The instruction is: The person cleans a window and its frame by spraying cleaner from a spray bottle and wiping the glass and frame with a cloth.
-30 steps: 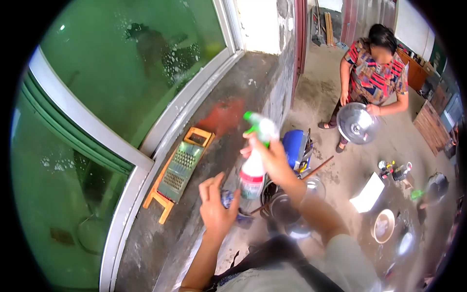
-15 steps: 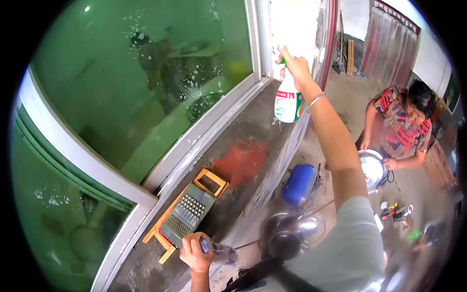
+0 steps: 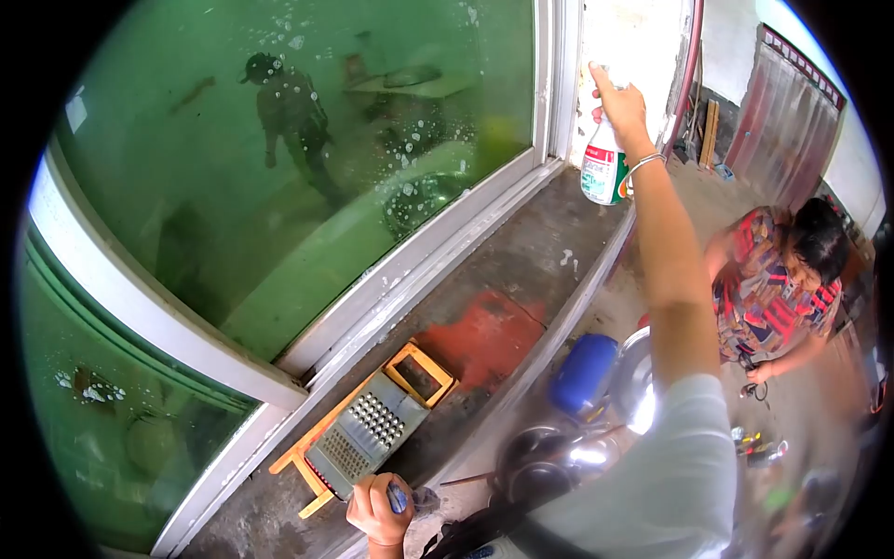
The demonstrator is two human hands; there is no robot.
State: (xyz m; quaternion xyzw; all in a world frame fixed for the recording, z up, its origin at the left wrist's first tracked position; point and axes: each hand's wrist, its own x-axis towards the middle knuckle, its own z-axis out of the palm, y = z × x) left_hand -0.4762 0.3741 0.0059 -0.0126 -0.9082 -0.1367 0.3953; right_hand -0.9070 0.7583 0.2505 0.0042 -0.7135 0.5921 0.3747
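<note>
My right hand (image 3: 622, 107) is closed around the neck of a white spray bottle (image 3: 603, 170) with a red and green label, held upright near the white wall beside the window. Low in the view, my left hand (image 3: 379, 508) grips a crumpled blue and dark cloth (image 3: 400, 498). Just above that hand, a metal grater (image 3: 368, 429) in a wooden frame lies on the grey sill (image 3: 503, 247). White foam spots dot the green window glass (image 3: 372, 158).
A person (image 3: 780, 270) in a patterned shirt bends down at the right. A blue container (image 3: 585, 374) and metal pots (image 3: 540, 466) stand on the floor beyond the sill. A red stain (image 3: 484, 337) marks the sill. Small items lie on the floor at the lower right.
My right hand has raised the spray bottle away from my left hand, toward the wall. My left hand has moved lower, with the cloth. The other person has bent down and moved right in view.
</note>
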